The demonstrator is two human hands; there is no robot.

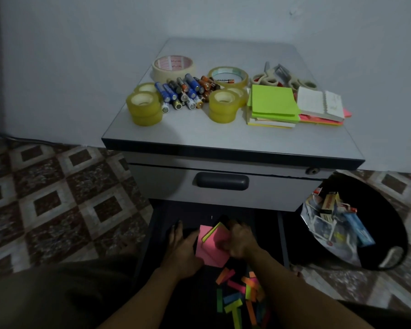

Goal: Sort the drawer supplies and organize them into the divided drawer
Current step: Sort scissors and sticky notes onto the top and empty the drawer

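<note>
Pink sticky-note pads (pixel 212 245), with a yellow-edged one on top, sit in the open dark drawer (pixel 161 217). They look like light, soft paper, a stack apt to fan and slide, so best taken by opposite edges. The right hand (pixel 241 241) has its grip clamped on the right edge. The left hand (pixel 182 250) keeps its fingers straight, thumb against the left edge.

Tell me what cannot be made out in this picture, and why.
All in the head view:
- Dividers of the drawer: lost in darkness, partly under the left hand and right hand.
- Labels on the batteries: too small, blurred.
- Bin contents: print too small to read.
- Sticky flags: pile cut off by the bottom edge.
</note>
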